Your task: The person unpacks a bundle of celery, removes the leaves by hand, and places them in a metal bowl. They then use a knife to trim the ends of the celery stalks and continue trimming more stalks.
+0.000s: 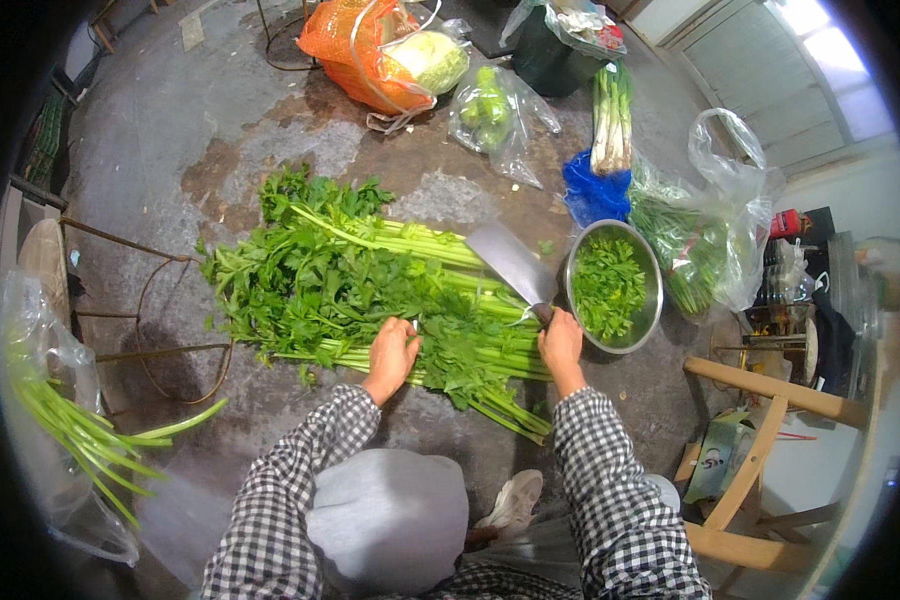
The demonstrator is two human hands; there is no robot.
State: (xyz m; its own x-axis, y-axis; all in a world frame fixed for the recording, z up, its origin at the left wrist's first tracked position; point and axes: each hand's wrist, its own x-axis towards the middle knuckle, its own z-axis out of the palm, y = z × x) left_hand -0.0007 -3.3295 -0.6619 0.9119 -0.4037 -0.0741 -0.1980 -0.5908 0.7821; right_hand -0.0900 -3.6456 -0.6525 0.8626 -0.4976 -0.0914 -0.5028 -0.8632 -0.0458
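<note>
A large bunch of celery (345, 275) lies across the floor in front of me, leaves to the left and pale green stalks to the right. My right hand (561, 345) grips the dark handle of a cleaver (510, 258), whose broad blade points up and left over the stalks. My left hand (394, 350) is closed at the near side of the celery; a small pale bit shows at its fingertips, too small to name. Just right of the cleaver stands a steel bowl (657, 300) holding cut green leaves (608, 285).
Farther off are an orange net bag (345, 55) with a cabbage (432, 62), bagged green vegetables (487, 108), a black bucket (550, 65) and leeks (611, 120). Bagged greens (685, 235) lie beyond the bowl. Wooden frame (750, 465) at right; metal-legged stool (45, 260) and bagged stalks (80, 425) at left.
</note>
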